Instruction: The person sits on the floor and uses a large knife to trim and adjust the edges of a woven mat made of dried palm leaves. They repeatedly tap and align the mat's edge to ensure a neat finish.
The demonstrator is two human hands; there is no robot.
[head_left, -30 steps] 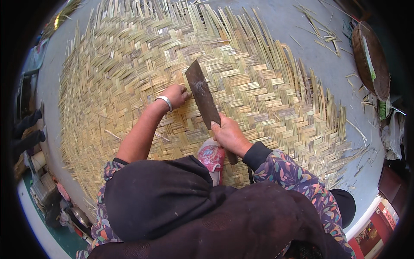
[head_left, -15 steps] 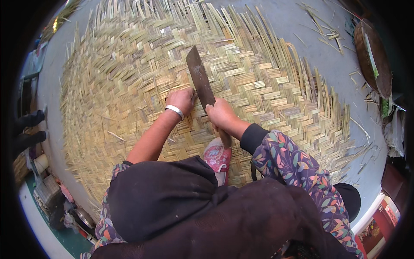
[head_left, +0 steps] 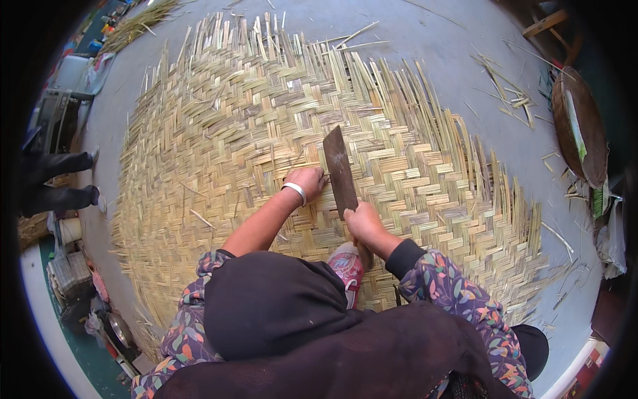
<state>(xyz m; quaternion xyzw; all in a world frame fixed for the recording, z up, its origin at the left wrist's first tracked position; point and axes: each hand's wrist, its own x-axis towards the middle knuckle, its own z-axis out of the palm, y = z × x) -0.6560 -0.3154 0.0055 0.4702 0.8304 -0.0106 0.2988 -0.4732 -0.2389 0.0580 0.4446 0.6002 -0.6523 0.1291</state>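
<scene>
A broad woven mat (head_left: 266, 133) of pale split strips lies on the floor, its strip ends loose along the far and right edges. My right hand (head_left: 364, 224) grips a long, dark, flat-bladed knife (head_left: 341, 171) near the base of its blade; the wooden handle runs back under the hand toward my shoe. The blade points away from me over the mat. Just left of it, my left hand (head_left: 306, 184) is closed low against the weave, a white bracelet (head_left: 296, 193) on its wrist. What its fingertips pinch is too hidden to make out.
My pink patterned shoe (head_left: 347, 266) rests on the mat. Cut strips (head_left: 512, 100) are scattered on the grey floor at right, near a round wooden board (head_left: 579, 126). A person's dark-trousered legs (head_left: 60, 179) are at left. A bundle of strips (head_left: 139, 26) lies far left.
My view has tilted up, so the mat's far edge and more floor now show. Both hands remain side by side over the mat, with the knife still in the right hand.
</scene>
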